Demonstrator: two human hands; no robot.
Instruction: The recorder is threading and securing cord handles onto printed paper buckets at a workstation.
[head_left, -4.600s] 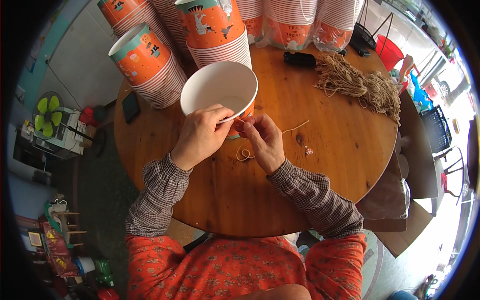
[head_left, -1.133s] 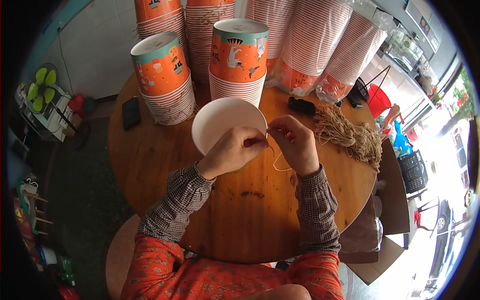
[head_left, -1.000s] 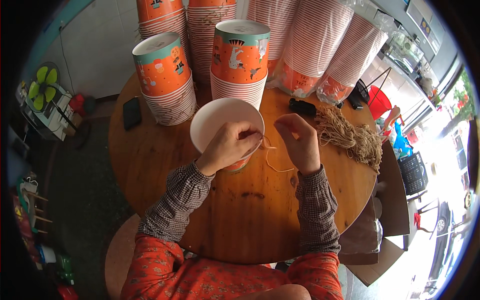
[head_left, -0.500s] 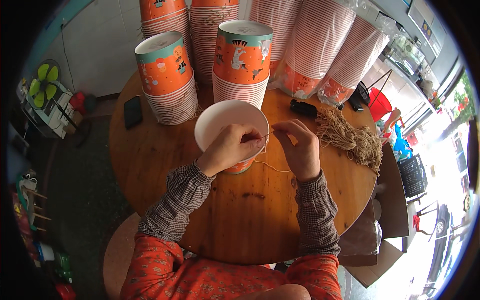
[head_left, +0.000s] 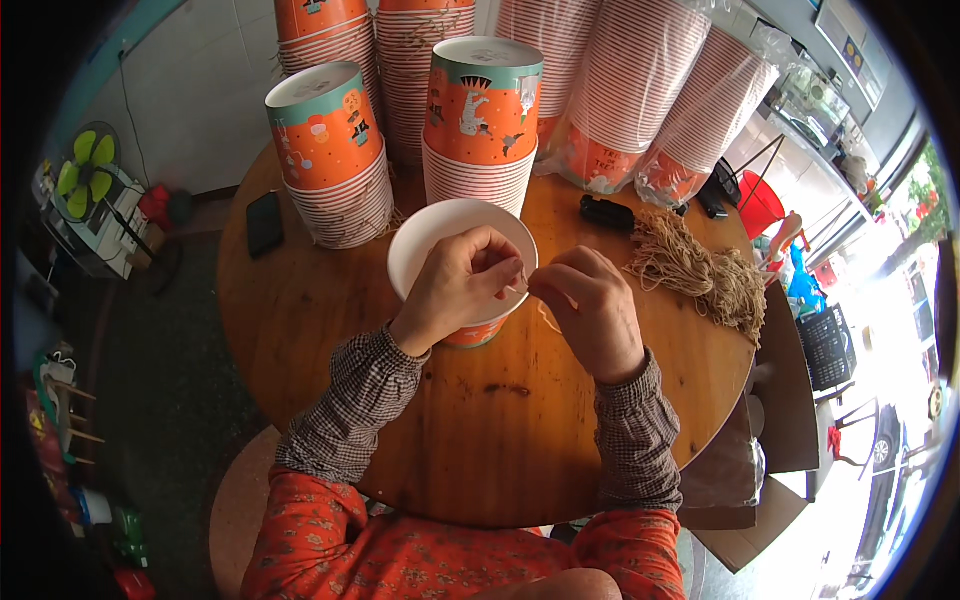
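An orange paper bucket (head_left: 415, 238) with a white inside stands upright on the round wooden table in front of me, its mouth facing up. My left hand (head_left: 455, 285) is over the bucket's mouth, thumb and fingers pinched on a thin cord (head_left: 545, 316) at the right side of the rim. My right hand (head_left: 590, 308) meets it there, its fingertips also closed on the cord. Part of the cord hangs beside the bucket; the rest is hidden by my fingers.
Stacks of upturned orange buckets (head_left: 330, 130) and plastic-wrapped stacks (head_left: 635, 90) line the table's far side. A bundle of beige cords (head_left: 700, 270) lies right, near a black object (head_left: 607, 213). A phone (head_left: 265, 225) lies at the left edge; an open cardboard box (head_left: 770, 510) is beside the table.
My right hand has moved left and slightly down, so its fingertips now meet those of my left hand. The stretched bit of cord between them has shortened.
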